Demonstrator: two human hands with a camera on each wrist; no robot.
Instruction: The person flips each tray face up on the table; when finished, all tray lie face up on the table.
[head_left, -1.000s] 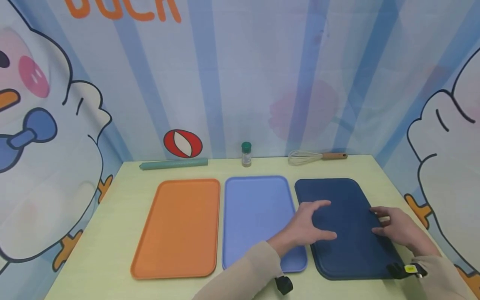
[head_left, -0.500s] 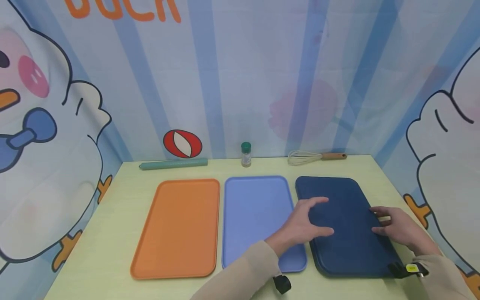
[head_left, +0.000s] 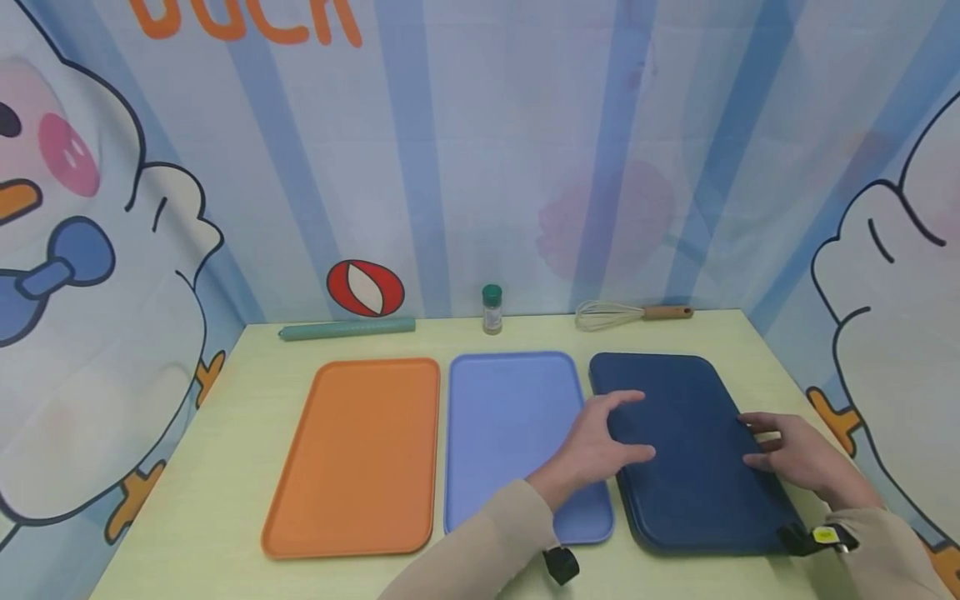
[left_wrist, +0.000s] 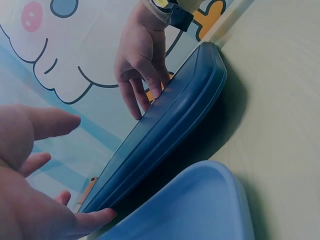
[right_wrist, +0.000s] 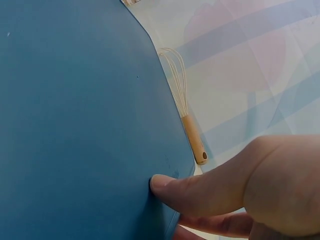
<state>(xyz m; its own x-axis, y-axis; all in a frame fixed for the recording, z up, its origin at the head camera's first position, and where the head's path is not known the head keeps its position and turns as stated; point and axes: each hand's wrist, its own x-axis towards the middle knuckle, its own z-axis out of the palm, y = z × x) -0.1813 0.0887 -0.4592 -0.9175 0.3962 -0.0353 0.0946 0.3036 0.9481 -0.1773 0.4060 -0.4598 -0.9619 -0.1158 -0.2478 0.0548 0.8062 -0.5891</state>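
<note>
A dark blue tray (head_left: pixel 682 500) lies at the right of the table, its broad face up and its side stepped. My right hand (head_left: pixel 806 454) pinches its right edge, thumb on top and fingers at the edge, partly hidden in the right wrist view. Over the tray's left edge, my left hand (head_left: pixel 592 446) holds its thumb and fingers spread wide apart. In the left wrist view one finger of that hand reaches the rim of the dark tray (left_wrist: pixel 165 120); I cannot tell if they touch. A shadow lies beneath that rim.
A light blue tray (head_left: pixel 510 417) lies left of the dark one, partly under my left forearm. Farther left is an orange tray (head_left: pixel 360 458). Along the back edge stand or lie a green stick (head_left: pixel 345 329), a green-capped jar (head_left: pixel 492 310) and a whisk (head_left: pixel 633 314).
My left hand has drawn slightly left and away from me, off the tray's middle toward its left edge. The dark tray has shifted a little; the right hand has stayed put.
</note>
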